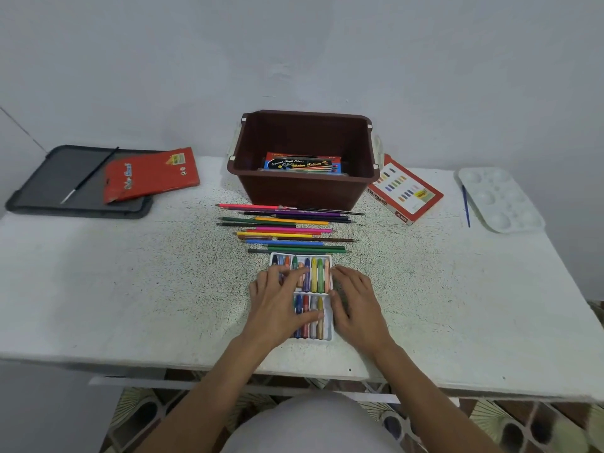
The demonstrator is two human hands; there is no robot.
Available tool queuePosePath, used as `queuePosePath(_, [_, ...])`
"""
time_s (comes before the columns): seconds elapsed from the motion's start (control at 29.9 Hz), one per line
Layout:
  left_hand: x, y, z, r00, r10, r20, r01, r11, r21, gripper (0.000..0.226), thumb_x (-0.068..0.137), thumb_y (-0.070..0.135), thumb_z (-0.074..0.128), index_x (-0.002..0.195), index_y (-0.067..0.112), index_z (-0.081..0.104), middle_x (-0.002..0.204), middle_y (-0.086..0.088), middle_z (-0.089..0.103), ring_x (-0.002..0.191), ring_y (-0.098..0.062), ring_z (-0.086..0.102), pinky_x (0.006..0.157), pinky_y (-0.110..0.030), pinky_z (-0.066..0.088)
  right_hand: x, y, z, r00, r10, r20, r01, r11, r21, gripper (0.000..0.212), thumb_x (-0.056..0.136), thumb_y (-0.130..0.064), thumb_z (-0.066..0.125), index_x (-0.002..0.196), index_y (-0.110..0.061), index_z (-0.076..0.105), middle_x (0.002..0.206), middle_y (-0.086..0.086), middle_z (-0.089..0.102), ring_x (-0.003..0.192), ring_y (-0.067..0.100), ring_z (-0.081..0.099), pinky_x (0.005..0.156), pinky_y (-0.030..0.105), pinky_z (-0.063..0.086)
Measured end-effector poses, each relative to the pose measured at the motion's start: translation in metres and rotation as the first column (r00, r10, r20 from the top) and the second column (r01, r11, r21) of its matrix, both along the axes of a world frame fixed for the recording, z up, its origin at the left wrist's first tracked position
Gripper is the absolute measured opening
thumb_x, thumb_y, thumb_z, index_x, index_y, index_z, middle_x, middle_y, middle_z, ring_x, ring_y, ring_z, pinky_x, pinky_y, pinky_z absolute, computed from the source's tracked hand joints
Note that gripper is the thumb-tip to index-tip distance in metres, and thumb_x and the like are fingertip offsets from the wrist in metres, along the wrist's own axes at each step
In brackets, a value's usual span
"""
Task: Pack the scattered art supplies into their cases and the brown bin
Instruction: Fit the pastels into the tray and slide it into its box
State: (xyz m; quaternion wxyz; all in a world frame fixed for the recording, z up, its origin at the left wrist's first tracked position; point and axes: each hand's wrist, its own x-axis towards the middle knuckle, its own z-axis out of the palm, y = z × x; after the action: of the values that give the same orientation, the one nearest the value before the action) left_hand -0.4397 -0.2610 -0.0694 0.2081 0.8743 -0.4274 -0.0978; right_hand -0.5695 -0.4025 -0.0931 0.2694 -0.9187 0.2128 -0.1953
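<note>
Near, centre of the table [130,289]: white pastel tray [302,254], 2 rows of loose oil pastels [315,276]. Left hand [277,299] flat on the sticks, fingers straight, pressing; right hand [354,299] uncurled against the right rim. Likely light, thin, bendy: best lifted level by both long edges.

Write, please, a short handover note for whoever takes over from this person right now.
Left hand: open, fingers flat on the pastels in the tray.
Right hand: open, touching the tray's right edge.
Done: the paint box lies in the bin.
Left: tray into the pastel box, right of the bin; pencils, loose between bin and tray, into the red case at left; black brush on the grey lid, blue brush and palette to pack.
</note>
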Motion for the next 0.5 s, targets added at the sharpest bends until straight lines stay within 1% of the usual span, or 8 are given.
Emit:
queuePosePath(0.07, [0.005, 0.002, 0.001, 1.000, -0.029, -0.010, 0.028, 0.999, -0.023, 0.083, 0.072, 0.079, 0.055, 0.143, 0.039, 0.036, 0.133, 0.005, 0.032, 0.124, -0.014, 0.027, 0.101, -0.032, 0.023, 0.000, 0.000, 0.000, 1.000, -0.003, 0.001, 0.003, 1.000, -0.005, 0.042, 0.100, -0.025, 0.046, 0.139, -0.012, 0.049, 0.140, 0.000, 0.050, 0.131, 0.015, 0.038, 0.108, 0.030, 0.035])
queuePosePath(0.13, [0.014, 0.003, 0.003, 0.999, -0.008, -0.045, 0.003, 0.995, -0.097, 0.071, 0.079, 0.076, 0.049, 0.138, 0.038, 0.043, 0.133, 0.006, 0.035, 0.125, -0.013, 0.028, 0.102, -0.031, 0.021, -0.001, 0.000, 0.000, 1.000, -0.003, 0.002, 0.003, 1.000, -0.010, 0.042, 0.100, -0.026, 0.045, 0.139, -0.011, 0.050, 0.139, 0.001, 0.050, 0.130, 0.016, 0.038, 0.108, 0.029, 0.034])
queuePosePath(0.23, [0.039, 0.001, 0.004, 0.990, 0.138, -0.032, -0.141, 0.973, -0.185, 0.043, 0.092, 0.052, 0.054, 0.128, 0.029, 0.055, 0.129, 0.000, 0.046, 0.123, -0.016, 0.038, 0.101, -0.034, 0.024, -0.001, 0.000, 0.000, 1.000, -0.007, -0.003, 0.006, 1.000, -0.018, 0.042, 0.100, -0.027, 0.045, 0.139, -0.011, 0.050, 0.139, 0.001, 0.050, 0.130, 0.015, 0.039, 0.107, 0.026, 0.031])
queuePosePath(0.3, [0.060, 0.000, 0.004, 0.974, 0.228, 0.007, -0.222, 0.951, -0.214, 0.031, 0.094, 0.034, 0.058, 0.123, 0.023, 0.059, 0.121, -0.004, 0.052, 0.116, -0.020, 0.046, 0.101, -0.039, 0.030, 0.000, 0.000, 0.001, 1.000, -0.007, -0.005, 0.007, 1.000, -0.017, 0.042, 0.100, -0.026, 0.045, 0.139, -0.011, 0.050, 0.139, 0.001, 0.051, 0.130, 0.015, 0.039, 0.107, 0.025, 0.030])
queuePosePath(0.33, [0.070, -0.001, 0.005, 0.967, 0.253, 0.039, -0.239, 0.947, -0.217, 0.028, 0.094, 0.027, 0.059, 0.121, 0.021, 0.060, 0.118, -0.005, 0.054, 0.111, -0.022, 0.048, 0.100, -0.042, 0.035, 0.000, 0.000, 0.001, 1.000, -0.007, -0.007, 0.007, 1.000, -0.017, 0.042, 0.100, -0.026, 0.045, 0.139, -0.011, 0.050, 0.139, 0.001, 0.051, 0.130, 0.015, 0.039, 0.107, 0.025, 0.030])
queuePosePath(0.4, [0.087, -0.002, 0.004, 0.953, 0.274, 0.126, -0.248, 0.950, -0.190, 0.026, 0.093, 0.016, 0.059, 0.119, 0.018, 0.062, 0.113, -0.008, 0.056, 0.106, -0.025, 0.052, 0.094, -0.045, 0.040, 0.000, 0.000, 0.000, 1.000, -0.007, -0.008, 0.007, 1.000, -0.019, 0.043, 0.100, -0.026, 0.045, 0.139, -0.011, 0.050, 0.139, 0.001, 0.051, 0.130, 0.015, 0.039, 0.107, 0.025, 0.030])
queuePosePath(0.43, [0.094, -0.002, 0.003, 0.947, 0.273, 0.171, -0.245, 0.955, -0.164, 0.027, 0.092, 0.013, 0.058, 0.119, 0.015, 0.062, 0.113, -0.010, 0.057, 0.105, -0.028, 0.053, 0.091, -0.046, 0.041, 0.000, 0.000, 0.000, 1.000, -0.007, -0.009, 0.007, 1.000, -0.017, 0.043, 0.100, -0.027, 0.045, 0.139, -0.011, 0.050, 0.139, 0.001, 0.050, 0.130, 0.015, 0.038, 0.107, 0.025, 0.030])
queuePosePath(0.5, [0.106, -0.003, 0.003, 0.941, 0.240, 0.238, -0.227, 0.971, -0.080, 0.031, 0.091, 0.010, 0.058, 0.121, 0.013, 0.062, 0.117, -0.013, 0.058, 0.107, -0.032, 0.053, 0.090, -0.048, 0.041, 0.000, 0.000, 0.001, 1.000, -0.004, -0.012, 0.003, 1.000, -0.017, 0.042, 0.100, -0.026, 0.045, 0.139, -0.012, 0.050, 0.139, 0.001, 0.050, 0.130, 0.015, 0.038, 0.107, 0.026, 0.030])
